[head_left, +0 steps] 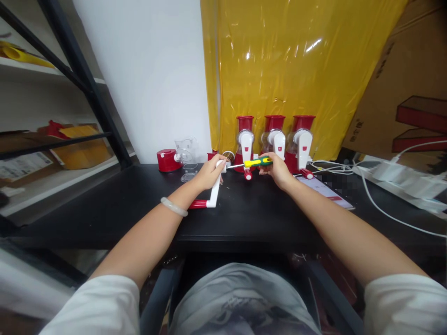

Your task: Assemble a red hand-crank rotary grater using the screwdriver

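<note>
My left hand is closed around the top of a white crank handle, whose red grip points left below my wrist. My right hand grips a yellow and green screwdriver, held level. Its metal shaft reaches left to the white hub at the crank's upper end; whether the tip sits on a screw is too small to tell. Behind my left fingers a round ribbed drum shows in part. To the left stand a red base and a clear plastic housing.
Three red and white rotary graters stand in a row at the back, before yellow wrapping. A phone, white cables and a power strip lie on the right of the black table. Shelving rises at left.
</note>
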Action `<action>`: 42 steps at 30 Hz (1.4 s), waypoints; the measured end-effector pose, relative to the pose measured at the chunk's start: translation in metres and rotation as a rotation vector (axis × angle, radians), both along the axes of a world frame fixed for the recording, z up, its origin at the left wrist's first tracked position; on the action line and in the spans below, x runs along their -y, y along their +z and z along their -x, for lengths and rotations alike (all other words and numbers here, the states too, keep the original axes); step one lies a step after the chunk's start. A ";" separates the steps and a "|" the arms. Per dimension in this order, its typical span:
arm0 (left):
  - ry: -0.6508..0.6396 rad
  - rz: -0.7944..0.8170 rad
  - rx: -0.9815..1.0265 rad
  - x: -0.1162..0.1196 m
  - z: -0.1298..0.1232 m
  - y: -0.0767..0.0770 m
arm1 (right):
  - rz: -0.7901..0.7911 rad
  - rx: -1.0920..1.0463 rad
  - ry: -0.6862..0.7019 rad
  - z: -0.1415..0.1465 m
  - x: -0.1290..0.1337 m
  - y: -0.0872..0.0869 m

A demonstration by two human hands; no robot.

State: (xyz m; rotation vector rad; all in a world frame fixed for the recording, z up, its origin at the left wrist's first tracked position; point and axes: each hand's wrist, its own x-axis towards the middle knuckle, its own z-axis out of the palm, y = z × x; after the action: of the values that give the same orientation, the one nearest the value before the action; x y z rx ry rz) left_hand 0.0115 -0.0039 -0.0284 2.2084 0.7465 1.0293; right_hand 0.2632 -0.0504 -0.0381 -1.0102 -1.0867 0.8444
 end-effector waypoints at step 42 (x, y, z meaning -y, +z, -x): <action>0.013 -0.027 -0.037 0.004 0.001 0.002 | 0.024 -0.022 0.073 -0.001 -0.001 -0.006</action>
State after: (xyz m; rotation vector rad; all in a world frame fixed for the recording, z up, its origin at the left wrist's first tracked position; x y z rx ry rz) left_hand 0.0108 -0.0078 -0.0260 2.2536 0.7689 1.0131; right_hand 0.2645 -0.0497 -0.0445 -0.9840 -1.1022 0.9280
